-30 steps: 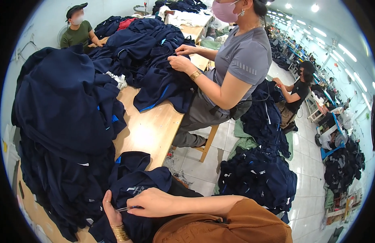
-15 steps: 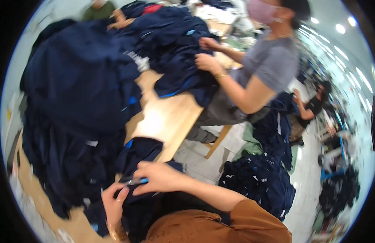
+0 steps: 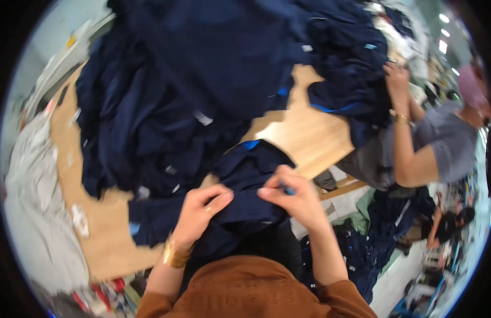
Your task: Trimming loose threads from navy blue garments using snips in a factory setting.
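A dark navy garment (image 3: pixel 250 206) lies over the table's near edge and my lap, with a bright blue patch near its top. My left hand (image 3: pixel 198 213) pinches its cloth between thumb and fingers. Opposite, my right hand (image 3: pixel 298 199) is closed on the same cloth, thumb pressed to it. Tucked in that right hand is a small pair of thread snips (image 3: pixel 286 189), only its blue end showing. A stretch of fabric spans the gap between my two hands.
A big heap of navy garments (image 3: pixel 203 79) covers the wooden table (image 3: pixel 314 140) ahead. At the right a co-worker (image 3: pixel 423 143) handles navy cloth. More navy garments (image 3: pixel 386 225) are piled by the floor, lower right. Pale grey cloth (image 3: pixel 33 212) drapes along the left.
My view has swung, so the co-worker now appears farther right. My hands have moved apart; the snips, earlier between both hands, are now in the right, and both hands have taken hold of the garment.
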Demonstrator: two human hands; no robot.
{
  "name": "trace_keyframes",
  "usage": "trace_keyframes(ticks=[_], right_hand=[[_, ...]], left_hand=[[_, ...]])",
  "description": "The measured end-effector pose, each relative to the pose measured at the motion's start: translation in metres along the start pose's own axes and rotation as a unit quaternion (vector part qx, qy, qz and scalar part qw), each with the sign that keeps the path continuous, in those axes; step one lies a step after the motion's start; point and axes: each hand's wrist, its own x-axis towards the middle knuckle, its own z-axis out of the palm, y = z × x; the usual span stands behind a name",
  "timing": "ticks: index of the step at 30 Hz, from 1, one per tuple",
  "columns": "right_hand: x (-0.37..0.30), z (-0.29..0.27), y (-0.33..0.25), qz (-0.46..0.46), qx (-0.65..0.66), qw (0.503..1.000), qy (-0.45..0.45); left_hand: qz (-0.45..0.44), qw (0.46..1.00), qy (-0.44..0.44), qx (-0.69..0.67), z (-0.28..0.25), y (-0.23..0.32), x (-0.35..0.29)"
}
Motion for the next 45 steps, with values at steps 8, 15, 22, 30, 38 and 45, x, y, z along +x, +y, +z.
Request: trace_keyframes(ticks=[8,15,22,30,38,45], right_hand=[[0.003,0.023,0.0,-0.175,-0.078,0.973,0.129],[0.001,0.041,0.014,-0.169,0.029,0.979,0.108],[0.006,0.038,0.016,-0.128,-0.094,0.977,0.143],[-0.005,0.05,0.022,-0.15,-0.044,0.983,0.096],[-0.01,0.057,0.021,-0.193,-0.044,0.975,0.097],[0.001,0.052,0.033,-0.206,-0.128,0.964,0.107]], left_hand=[[0.006,0.988,0.146,0.051,0.01,-0.014,0.001],[0.001,0.992,0.115,-0.06,0.016,-0.016,0.002],[-0.024,0.987,0.142,-0.072,0.016,-0.028,-0.003],[-0.038,0.986,0.138,-0.089,0.014,-0.029,-0.012],[-0.005,0.988,0.096,-0.12,0.009,-0.038,-0.007],[-0.022,0.985,0.126,-0.114,0.02,-0.045,-0.007]])
